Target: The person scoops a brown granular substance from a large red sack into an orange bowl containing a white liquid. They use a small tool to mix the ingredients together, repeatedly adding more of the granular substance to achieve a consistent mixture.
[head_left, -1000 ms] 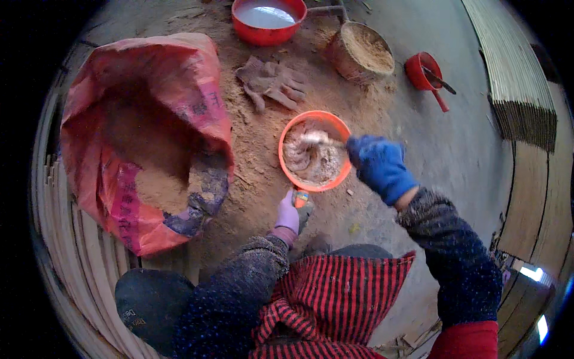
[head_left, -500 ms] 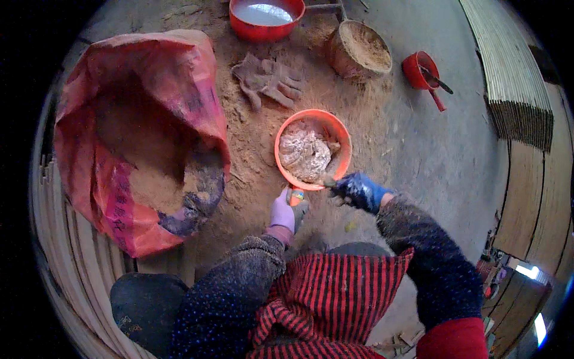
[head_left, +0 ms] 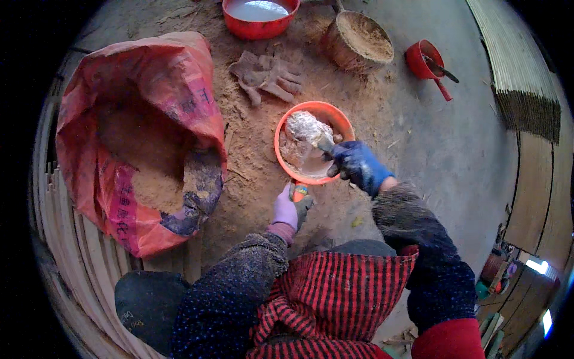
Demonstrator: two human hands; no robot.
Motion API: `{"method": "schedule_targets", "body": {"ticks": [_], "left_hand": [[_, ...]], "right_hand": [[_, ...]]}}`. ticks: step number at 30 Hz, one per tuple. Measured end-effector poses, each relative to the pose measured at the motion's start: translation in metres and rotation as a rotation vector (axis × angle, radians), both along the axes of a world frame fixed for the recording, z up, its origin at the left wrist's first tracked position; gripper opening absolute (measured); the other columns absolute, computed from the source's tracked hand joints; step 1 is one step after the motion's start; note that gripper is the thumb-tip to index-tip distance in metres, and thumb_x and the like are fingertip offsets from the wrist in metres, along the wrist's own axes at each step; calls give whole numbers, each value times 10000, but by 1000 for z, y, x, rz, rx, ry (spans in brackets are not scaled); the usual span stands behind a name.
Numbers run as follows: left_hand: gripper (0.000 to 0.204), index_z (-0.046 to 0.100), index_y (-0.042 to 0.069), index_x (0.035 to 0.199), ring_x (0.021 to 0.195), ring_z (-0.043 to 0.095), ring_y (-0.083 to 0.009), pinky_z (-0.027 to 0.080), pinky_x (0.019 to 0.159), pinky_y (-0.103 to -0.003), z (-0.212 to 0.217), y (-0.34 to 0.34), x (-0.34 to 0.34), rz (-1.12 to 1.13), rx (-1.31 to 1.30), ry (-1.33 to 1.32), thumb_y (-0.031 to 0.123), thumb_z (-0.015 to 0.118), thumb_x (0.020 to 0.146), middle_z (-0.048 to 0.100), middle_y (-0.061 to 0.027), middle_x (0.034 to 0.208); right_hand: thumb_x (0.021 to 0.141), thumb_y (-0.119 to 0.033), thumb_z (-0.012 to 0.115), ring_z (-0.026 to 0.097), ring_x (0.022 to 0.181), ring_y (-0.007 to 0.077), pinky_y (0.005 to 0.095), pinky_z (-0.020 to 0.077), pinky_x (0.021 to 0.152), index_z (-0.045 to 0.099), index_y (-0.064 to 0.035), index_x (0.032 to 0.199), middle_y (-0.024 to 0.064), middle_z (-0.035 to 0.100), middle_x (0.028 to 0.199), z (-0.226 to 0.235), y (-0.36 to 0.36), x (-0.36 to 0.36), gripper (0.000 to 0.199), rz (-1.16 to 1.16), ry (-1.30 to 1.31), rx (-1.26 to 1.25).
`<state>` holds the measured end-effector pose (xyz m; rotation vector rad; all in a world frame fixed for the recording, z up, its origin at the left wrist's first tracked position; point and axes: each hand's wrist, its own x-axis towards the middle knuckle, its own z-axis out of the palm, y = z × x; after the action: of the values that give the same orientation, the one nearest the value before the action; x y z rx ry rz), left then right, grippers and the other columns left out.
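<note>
An orange plastic dipper (head_left: 277, 147) holds a lump of whitish, wet paste (head_left: 306, 125), heaped toward its far side. A smeared, thinner layer shows on the near side of the bottom. My left hand (head_left: 289, 210), in a purple and grey glove, is closed round the dipper's short handle (head_left: 300, 192). My right hand (head_left: 361, 166), in a blue glove with dark, soiled fingers, reaches over the right rim. It grips a small scraper (head_left: 324, 145) whose blade touches the paste; its handle is hidden in the fingers.
A large red woven sack (head_left: 206, 66) of brown powder stands open at left. Beyond the dipper lie dirty work gloves (head_left: 268, 76), a red basin (head_left: 257, 29) of whitish liquid and a pot (head_left: 344, 51) of powder. A red dipper (head_left: 423, 63) with a dark tool stands at far right.
My right hand has moved from the near rim up and inward with the scraper. The paste has been pushed into a heap on the far side. My left hand keeps its hold.
</note>
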<state>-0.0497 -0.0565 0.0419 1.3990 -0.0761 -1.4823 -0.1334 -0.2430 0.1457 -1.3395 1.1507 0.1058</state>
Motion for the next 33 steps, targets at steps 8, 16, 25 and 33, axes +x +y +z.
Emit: {"method": "schedule_targets", "body": {"ticks": [8,16,25,33], "left_hand": [[461,548,67,1252,898,631,-320,505,802,-395,4,27,28,-345,-117,-957,125,668,811,657,-152,1036],[281,624,42,1131,891,611,-132,506,788,-291,144,57,239,-539,-279,-1053,104,629,857,653,-78,984],[902,244,108,1480,1323,307,-465,297,1083,-528,74,86,300,-1327,444,-1332,329,691,728,299,-246,1470],[412,628,8,1132,1118,561,-337,427,971,-437,65,55,294,-1480,348,-1173,173,634,755,594,-203,1201]], "right_hand": [[850,-240,532,648,685,379,486,513,639,645,-46,779,230,650,757,36,0,11,235,755,464,-815],[870,-224,515,656,685,379,499,521,639,629,-75,799,195,658,719,3,14,-4,201,689,499,-991],[863,-244,562,635,707,394,493,505,641,617,-77,840,199,645,740,-15,25,-4,178,685,449,-945],[871,-228,527,658,643,361,488,522,592,625,-85,814,189,657,693,-22,22,-9,183,726,485,-1032]]}}
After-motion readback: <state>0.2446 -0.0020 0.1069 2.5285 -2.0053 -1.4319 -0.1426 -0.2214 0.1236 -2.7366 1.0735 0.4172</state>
